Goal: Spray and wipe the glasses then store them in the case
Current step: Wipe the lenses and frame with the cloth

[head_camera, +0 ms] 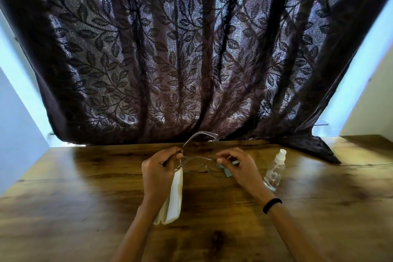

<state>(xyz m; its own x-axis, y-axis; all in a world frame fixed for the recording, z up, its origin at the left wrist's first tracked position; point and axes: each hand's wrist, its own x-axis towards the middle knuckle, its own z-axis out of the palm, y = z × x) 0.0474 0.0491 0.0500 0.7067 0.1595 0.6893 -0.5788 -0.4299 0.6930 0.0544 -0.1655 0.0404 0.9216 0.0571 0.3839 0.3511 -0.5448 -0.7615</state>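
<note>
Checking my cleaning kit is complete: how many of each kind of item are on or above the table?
Glasses: 1
Case: 1
Spray bottle: 1
Cloth: 1
Total: 4

Both your forearms reach forward and angle inward; your left hand (158, 173) and right hand (238, 170) sit side by side, knuckles up, fingertips curled, each pinching the glasses (200, 158)
</note>
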